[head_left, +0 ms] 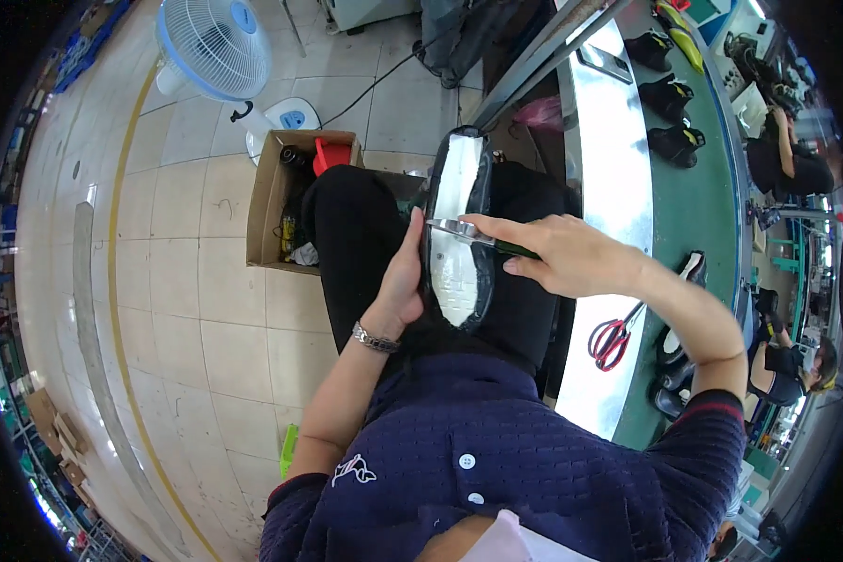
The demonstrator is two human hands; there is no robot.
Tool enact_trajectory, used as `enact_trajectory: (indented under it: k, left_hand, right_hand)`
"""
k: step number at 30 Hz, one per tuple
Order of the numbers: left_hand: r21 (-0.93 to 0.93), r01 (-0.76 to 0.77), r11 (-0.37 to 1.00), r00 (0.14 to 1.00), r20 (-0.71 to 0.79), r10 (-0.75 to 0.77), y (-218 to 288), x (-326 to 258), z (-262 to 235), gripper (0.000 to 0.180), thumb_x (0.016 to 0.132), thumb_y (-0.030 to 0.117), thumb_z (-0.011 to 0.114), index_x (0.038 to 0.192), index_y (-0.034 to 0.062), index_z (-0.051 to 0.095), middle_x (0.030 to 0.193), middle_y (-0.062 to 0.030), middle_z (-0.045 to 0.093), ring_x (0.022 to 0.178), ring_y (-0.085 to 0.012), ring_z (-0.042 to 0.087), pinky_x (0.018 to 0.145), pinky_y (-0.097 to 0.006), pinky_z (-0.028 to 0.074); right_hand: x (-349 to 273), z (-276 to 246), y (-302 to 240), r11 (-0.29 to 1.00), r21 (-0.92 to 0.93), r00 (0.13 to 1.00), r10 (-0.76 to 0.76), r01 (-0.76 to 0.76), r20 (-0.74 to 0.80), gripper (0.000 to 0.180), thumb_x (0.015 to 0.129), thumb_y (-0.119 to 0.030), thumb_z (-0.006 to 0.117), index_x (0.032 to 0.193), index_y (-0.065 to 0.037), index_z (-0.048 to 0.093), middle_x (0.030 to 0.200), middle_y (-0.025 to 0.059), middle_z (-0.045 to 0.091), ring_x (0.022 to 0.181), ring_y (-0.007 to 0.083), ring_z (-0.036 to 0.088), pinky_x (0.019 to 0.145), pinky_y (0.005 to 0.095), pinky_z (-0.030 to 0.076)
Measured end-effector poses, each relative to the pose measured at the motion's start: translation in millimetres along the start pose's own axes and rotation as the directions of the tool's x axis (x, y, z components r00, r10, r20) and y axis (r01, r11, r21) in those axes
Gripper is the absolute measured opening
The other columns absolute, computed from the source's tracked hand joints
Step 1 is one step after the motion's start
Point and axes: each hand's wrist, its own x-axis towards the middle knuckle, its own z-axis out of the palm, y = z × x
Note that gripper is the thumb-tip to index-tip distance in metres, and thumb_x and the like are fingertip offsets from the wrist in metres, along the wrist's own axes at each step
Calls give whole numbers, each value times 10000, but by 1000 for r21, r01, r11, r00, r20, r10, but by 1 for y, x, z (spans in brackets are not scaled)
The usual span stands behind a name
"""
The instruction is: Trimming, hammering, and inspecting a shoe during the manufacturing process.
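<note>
Pale tiled floor (225,318) below and left of the grip. Inside the grip, between both hands and over the lap in black trousers (351,211), a dark shoe (456,272), white sole up, lengthwise away from the body. At its left side, left hand (401,286) closed against the edge, gripping it, some fingers out of sight. From the right, right hand (581,255) with thumb and fingers closed on a metal-headed tool (482,238) with a dark green handle, crosswise over the sole; cannot tell whether pressed there. Just left of the grip, an open cardboard box (262,206): inside, a red piece (332,155) in the far corner nearest the grip, a black round object (292,157) beside it, something yellow (288,228) and a crumpled white scrap (304,254) lower down. Beyond the box, a white and blue fan (217,47). Ahead of the grip, past the shoe's far end, a metal beam (543,61), with a pink bag (540,114) beside it. Right of the grip, a shiny metal bench (613,178), with red-handled scissors (610,344) nearer the body and a flat dark device (605,63) at the far end. Farther right, a green worktop (684,211) with dark shoes (665,97), then people (801,173).
</note>
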Motion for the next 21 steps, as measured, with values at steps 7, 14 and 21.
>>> enact_trajectory:
  k: [7,14,21]
  left_hand:
    - [-63,15,998,999,51,-12,-6,-1,-4,561,1018,504,310,1350,83,477,1222,-69,625,1074,-188,627,946,-349,495]
    - [-46,65,997,979,198,-55,20,11,-6,556,960,439,541,1425,159,422,1302,-47,566,1125,-162,572,976,-329,451]
    - [157,-65,985,992,119,46,23,16,18,538,889,257,638,1379,137,450,1215,-61,590,1049,-170,604,913,-334,501]
  right_hand:
    - [28,-23,-25,963,-270,942,93,-3,322,650,924,-115,559,1491,-257,273,690,179,619,624,369,625,622,467,496]
    - [7,20,10,998,-50,998,-30,32,51,645,922,-159,594,1481,-273,293,632,138,590,535,316,604,542,427,497]
    - [-6,30,9,1000,13,996,-4,5,-93,645,894,-131,616,1465,-210,326,656,159,618,516,330,602,506,417,485]
